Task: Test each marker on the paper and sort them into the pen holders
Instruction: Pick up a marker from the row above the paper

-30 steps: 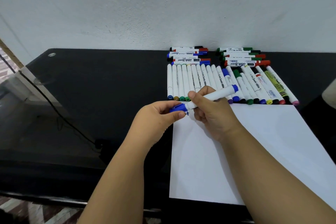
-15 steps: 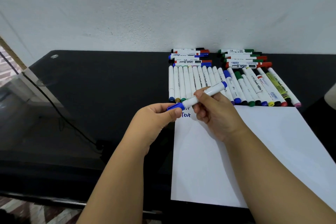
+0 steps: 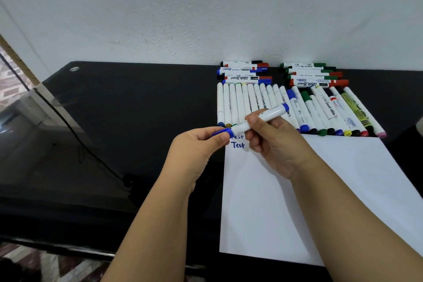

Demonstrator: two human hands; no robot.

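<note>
The right hand [image 3: 277,144] grips a white, blue-ended marker [image 3: 258,120] by its barrel, tilted toward two o'clock above the paper [image 3: 320,201]. The left hand [image 3: 196,146] pinches its blue cap [image 3: 223,133] at eight o'clock. Since a second ago, blue "Test" writing [image 3: 238,145] has come into view.

Left hand [image 3: 196,144], right hand [image 3: 272,139] pinching

Both hands hold a blue marker [image 3: 261,120] above the paper [image 3: 309,201], left hand [image 3: 196,149] pinching its cap [image 3: 223,132].
</note>
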